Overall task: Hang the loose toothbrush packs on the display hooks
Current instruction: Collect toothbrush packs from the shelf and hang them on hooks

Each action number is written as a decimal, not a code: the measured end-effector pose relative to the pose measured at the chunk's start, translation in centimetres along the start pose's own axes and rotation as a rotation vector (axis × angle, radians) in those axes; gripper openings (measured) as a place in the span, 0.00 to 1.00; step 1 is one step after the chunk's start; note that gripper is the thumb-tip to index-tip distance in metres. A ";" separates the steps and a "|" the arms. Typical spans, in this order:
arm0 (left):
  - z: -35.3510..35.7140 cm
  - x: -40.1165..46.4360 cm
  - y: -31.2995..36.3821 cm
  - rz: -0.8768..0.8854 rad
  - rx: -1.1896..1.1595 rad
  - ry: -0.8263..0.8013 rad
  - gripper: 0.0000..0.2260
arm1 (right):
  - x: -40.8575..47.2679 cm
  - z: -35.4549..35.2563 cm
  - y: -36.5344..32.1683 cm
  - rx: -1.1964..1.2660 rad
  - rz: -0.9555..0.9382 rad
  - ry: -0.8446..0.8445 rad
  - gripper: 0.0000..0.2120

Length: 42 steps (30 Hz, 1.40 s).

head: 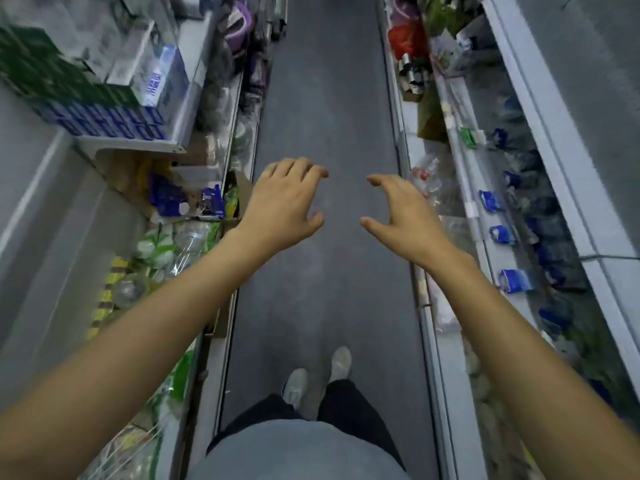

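Observation:
My left hand [282, 206] and my right hand [403, 216] are stretched out in front of me over the grey aisle floor [329, 116], both empty with fingers loosely spread and bent. I cannot make out any toothbrush packs or display hooks; the picture is blurred. On the right shelf [481, 233] several small blue-and-white packs [502, 234] sit in a row beside my right hand.
Shelves line both sides of a narrow aisle. The left shelves [131, 143] hold blue boxes [110, 119], green cartons and bagged goods [180, 244]. A red item [403, 38] sits far right. My feet in pale shoes [317, 375] stand on the floor.

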<state>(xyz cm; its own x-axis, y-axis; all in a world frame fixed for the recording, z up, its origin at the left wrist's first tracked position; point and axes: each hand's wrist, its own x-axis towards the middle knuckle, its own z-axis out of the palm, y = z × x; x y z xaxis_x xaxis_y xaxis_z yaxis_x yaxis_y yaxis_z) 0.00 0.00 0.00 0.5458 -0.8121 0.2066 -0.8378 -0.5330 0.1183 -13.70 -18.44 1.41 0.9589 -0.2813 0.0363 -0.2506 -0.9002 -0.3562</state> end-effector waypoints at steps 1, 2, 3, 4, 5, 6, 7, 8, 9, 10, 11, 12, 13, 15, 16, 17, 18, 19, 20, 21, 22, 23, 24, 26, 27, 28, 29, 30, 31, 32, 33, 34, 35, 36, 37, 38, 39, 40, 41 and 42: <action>0.2 0.8 -0.7 -0.002 0.011 -0.011 0.26 | 1.3 0.2 0.2 0.010 -0.013 0.001 0.32; 0.3 1.5 -1.1 -0.026 0.007 -0.008 0.26 | 2.4 0.2 0.2 0.019 -0.006 -0.017 0.32; 0.8 2.4 -1.8 -0.043 0.017 -0.008 0.26 | 3.6 0.3 0.5 0.014 -0.011 -0.024 0.33; 1.0 3.3 -2.2 -0.058 0.035 -0.021 0.26 | 4.8 0.3 0.8 0.002 -0.025 -0.050 0.33; 1.5 4.3 -2.7 -0.079 0.039 -0.031 0.26 | 6.2 0.5 1.3 -0.011 -0.045 -0.063 0.33; 1.9 5.3 -2.9 -0.103 0.038 -0.043 0.25 | 7.5 0.6 1.9 -0.022 -0.064 -0.072 0.33; 2.4 6.5 -3.2 -0.123 0.039 -0.045 0.25 | 8.9 0.7 2.7 -0.027 -0.084 -0.076 0.33; 2.8 7.7 -3.3 -0.139 0.040 -0.046 0.26 | 10.4 0.6 3.6 -0.027 -0.099 -0.080 0.33; 3.3 8.9 -3.5 -0.156 0.046 -0.051 0.26 | 11.9 0.5 4.5 -0.028 -0.114 -0.088 0.34; 3.6 10.3 -3.5 -0.178 0.042 -0.056 0.26 | 13.5 0.4 5.5 -0.027 -0.128 -0.096 0.33; 4.0 11.7 -3.7 -0.197 0.038 -0.059 0.26 | 15.2 0.2 6.4 -0.027 -0.144 -0.102 0.33; 4.3 13.1 -3.8 -0.217 0.027 -0.060 0.26 | 16.8 -0.1 7.2 -0.023 -0.160 -0.106 0.33; 4.6 14.5 -4.1 -0.239 0.020 -0.060 0.26 | 18.5 -0.4 8.0 -0.024 -0.174 -0.110 0.33; 4.9 17.3 -4.6 -0.277 0.009 -0.057 0.27 | 21.8 -1.1 9.3 -0.022 -0.203 -0.117 0.33; 5.0 18.7 -5.0 -0.294 0.011 -0.049 0.27 | 23.4 -1.3 10.0 -0.020 -0.220 -0.119 0.33; 5.1 20.0 -5.4 -0.309 0.012 -0.040 0.27 | 25.0 -1.6 10.4 -0.019 -0.239 -0.122 0.33; 5.2 21.3 -5.9 -0.329 0.010 -0.035 0.27 | 26.6 -1.8 10.8 -0.021 -0.252 -0.126 0.33; 5.2 22.5 -6.4 -0.348 0.004 -0.025 0.26 | 28.1 -1.9 11.1 -0.023 -0.267 -0.128 0.33; 5.2 23.5 -7.0 -0.367 -0.003 -0.024 0.26 | 29.5 -2.1 11.4 -0.022 -0.274 -0.131 0.33; 5.3 24.6 -7.5 -0.379 -0.003 -0.023 0.26 | 30.8 -2.2 11.7 -0.016 -0.275 -0.133 0.32; 5.4 25.6 -8.1 -0.384 -0.001 -0.025 0.26 | 32.2 -2.2 11.9 -0.007 -0.273 -0.134 0.32; 5.6 26.6 -8.8 -0.388 0.000 -0.023 0.26 | 33.6 -2.2 12.1 -0.001 -0.271 -0.136 0.32; 5.7 27.6 -9.6 -0.395 -0.002 -0.021 0.26 | 35.0 -2.2 12.3 0.004 -0.266 -0.140 0.32; 6.0 29.5 -11.3 -0.411 -0.004 -0.017 0.26 | 38.0 -2.1 12.5 0.010 -0.266 -0.150 0.32; 6.1 30.6 -12.3 -0.417 -0.001 -0.017 0.26 | 39.5 -2.0 12.5 0.012 -0.268 -0.153 0.32; 6.2 31.6 -13.5 -0.423 0.002 -0.020 0.26 | 41.2 -1.8 12.4 0.012 -0.270 -0.155 0.32; 6.4 32.8 -14.6 -0.425 0.002 -0.017 0.26 | 42.9 -1.6 12.3 0.009 -0.274 -0.154 0.32; 6.6 33.9 -15.8 -0.423 0.003 -0.013 0.26 | 44.6 -1.3 12.3 0.008 -0.278 -0.152 0.32; 6.9 35.2 -17.1 -0.413 0.009 -0.006 0.26 | 46.4 -1.1 12.1 0.008 -0.282 -0.143 0.32; 7.0 36.5 -18.5 -0.400 0.015 0.000 0.26 | 48.2 -0.9 12.0 0.008 -0.285 -0.131 0.32; 7.1 37.8 -19.9 -0.390 0.017 0.005 0.26 | 50.1 -0.7 11.8 0.009 -0.281 -0.121 0.32; 7.0 39.2 -21.4 -0.384 0.017 0.006 0.25 | 51.9 -0.7 11.5 0.012 -0.274 -0.111 0.32; 6.9 40.5 -22.7 -0.380 0.018 0.009 0.25 | 53.6 -0.7 11.3 0.019 -0.267 -0.102 0.32; 6.8 41.8 -24.0 -0.377 0.021 0.014 0.25 | 55.3 -0.6 11.1 0.026 -0.263 -0.095 0.32; 6.7 43.0 -25.3 -0.370 0.026 0.018 0.24 | 57.0 -0.7 10.9 0.029 -0.260 -0.087 0.32; 6.5 44.2 -26.4 -0.359 0.031 0.018 0.24 | 58.5 -0.8 10.8 0.031 -0.255 -0.079 0.32; 6.5 45.4 -27.5 -0.348 0.036 0.014 0.24 | 59.9 -0.9 10.6 0.032 -0.248 -0.072 0.31; 6.4 46.4 -28.6 -0.338 0.042 0.009 0.24 | 61.3 -1.0 10.4 0.037 -0.241 -0.066 0.31; 6.3 47.4 -29.6 -0.331 0.048 0.006 0.25 | 62.5 -1.1 10.3 0.043 -0.236 -0.060 0.31; 6.3 48.4 -30.5 -0.327 0.050 0.006 0.25 | 63.7 -1.1 10.2 0.048 -0.232 -0.055 0.31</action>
<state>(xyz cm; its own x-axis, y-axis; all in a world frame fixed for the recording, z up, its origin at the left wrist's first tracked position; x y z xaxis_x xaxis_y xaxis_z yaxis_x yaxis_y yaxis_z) 52.07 -24.50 0.31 0.7856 -0.5945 0.1711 -0.6162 -0.7765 0.1313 44.73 -45.88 1.14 0.9962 -0.0492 0.0718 -0.0175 -0.9213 -0.3883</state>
